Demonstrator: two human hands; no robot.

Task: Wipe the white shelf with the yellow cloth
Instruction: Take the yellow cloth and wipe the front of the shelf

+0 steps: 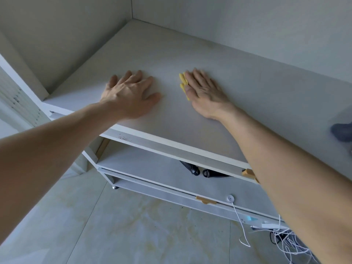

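Observation:
The white shelf is a wide flat board with side and back walls, filling the upper half of the view. My right hand lies flat, palm down, on the yellow cloth, pressing it onto the shelf near the middle; only a strip of cloth shows along the thumb side. My left hand rests palm down on the bare shelf to the left, fingers spread, holding nothing. About a hand's width of shelf separates the two hands.
A dark grey object sits at the shelf's right edge. Lower shelves hold black handled tools and tan pieces. White cables are tangled on the floor at lower right. A white frame post stands at the left.

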